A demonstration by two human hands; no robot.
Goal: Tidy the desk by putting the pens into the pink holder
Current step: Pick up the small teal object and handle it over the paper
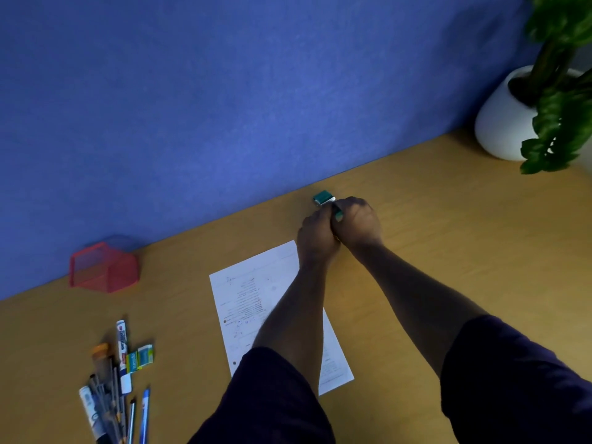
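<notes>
- At the far left, against the blue wall (224,91), a pink holder (104,267) of wire mesh sat on the wooden desk (448,251), its open mouth facing up.
- Below it, near the bottom left edge, the pens (109,395) lay in a loose bundle with markers and pencils, their long axes running roughly away from the viewer and fanning slightly; a small green eraser packet (141,357) sat just beside the bundle.
- Toward the middle, a printed sheet of paper (256,299) lay flat, partly under the left forearm.
- Right of center, the left hand (315,235) and right hand (358,222) were pressed together near the wall, both with fingers curled around a small green object (325,200), possibly a stapler; what it was could not be told for certain.
- At the far right stood a white pot (503,123) with a leafy plant (560,91).
- Judgement: the pens lay well apart from both hands, down and to the left, so the left hand was nearer; the holder sat beyond the bundle, between it and the wall.
</notes>
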